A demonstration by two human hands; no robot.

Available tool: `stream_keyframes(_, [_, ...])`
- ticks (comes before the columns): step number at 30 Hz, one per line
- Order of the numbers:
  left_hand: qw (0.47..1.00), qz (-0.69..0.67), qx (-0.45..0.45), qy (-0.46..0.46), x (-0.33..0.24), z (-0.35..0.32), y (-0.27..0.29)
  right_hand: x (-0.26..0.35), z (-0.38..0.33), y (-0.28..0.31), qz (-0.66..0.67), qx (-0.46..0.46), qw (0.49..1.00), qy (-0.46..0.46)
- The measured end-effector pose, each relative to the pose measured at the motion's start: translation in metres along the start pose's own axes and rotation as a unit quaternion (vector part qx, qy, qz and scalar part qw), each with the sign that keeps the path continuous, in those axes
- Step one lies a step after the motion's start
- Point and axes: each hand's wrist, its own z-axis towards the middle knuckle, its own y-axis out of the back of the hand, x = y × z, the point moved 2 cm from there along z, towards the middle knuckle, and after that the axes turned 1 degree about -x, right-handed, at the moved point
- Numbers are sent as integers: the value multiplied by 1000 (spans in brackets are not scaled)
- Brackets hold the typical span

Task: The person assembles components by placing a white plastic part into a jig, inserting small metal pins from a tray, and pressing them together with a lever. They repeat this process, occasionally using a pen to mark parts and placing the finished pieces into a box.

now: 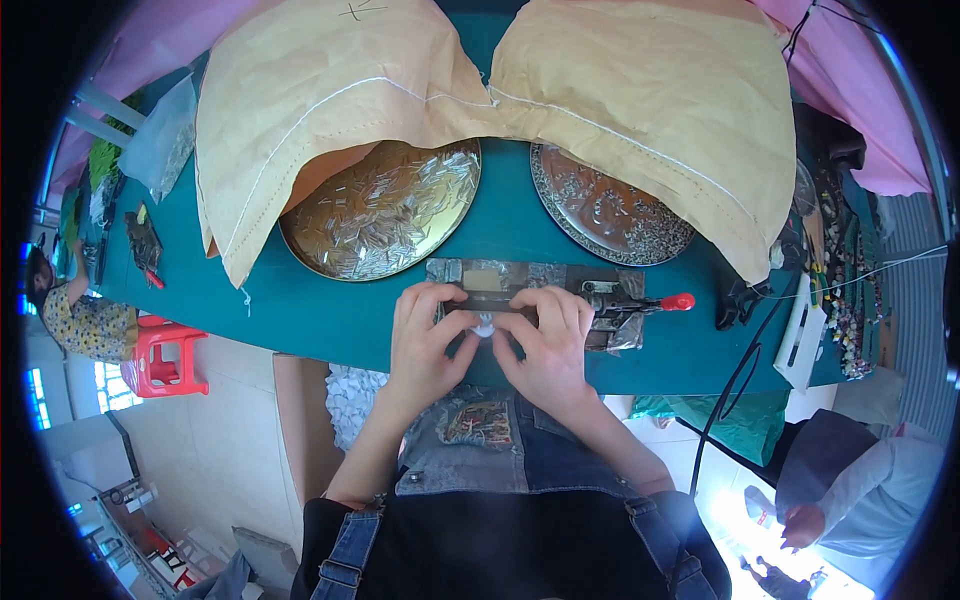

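My left hand (428, 336) and my right hand (548, 338) meet at the front edge of the table. Between their thumbs and fingertips is a small white piece (485, 326), pinched from both sides; its exact kind is too small to make out. Just behind the fingers lies a flat metal fixture (545, 275), its surface patched with worn tape. At its right end sits a toggle clamp (610, 300) with a red-tipped handle (677, 302). My fingers cover part of the fixture's front.
Brown paper sacks overhang two round trays: the left tray (310, 262) holds thin metal pins, the right tray (545, 190) small metal bits. White pieces (352, 405) fill a box below left. A black cable (735, 385) hangs at right. Other people are at both sides.
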Motion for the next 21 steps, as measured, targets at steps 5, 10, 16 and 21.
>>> stream_keyframes(5, [999, 12, -20, 24, 1, -3, -8, 1, 2, -5, -41, -5, 999, -3])
stream_keyframes(10, [1000, 5, 1, 29, 10, 1, -8, 4, 4, 1, -38, 22, 999, 6])
stream_keyframes(16, [1000, 12, 18, 23, 17, 5, -13, -3, 7, -14, -74, -3, 997, 32])
stream_keyframes(21, [999, 35, 22, 6, 23, 9, -14, -5, 9, -14, -52, -14, 998, 24])
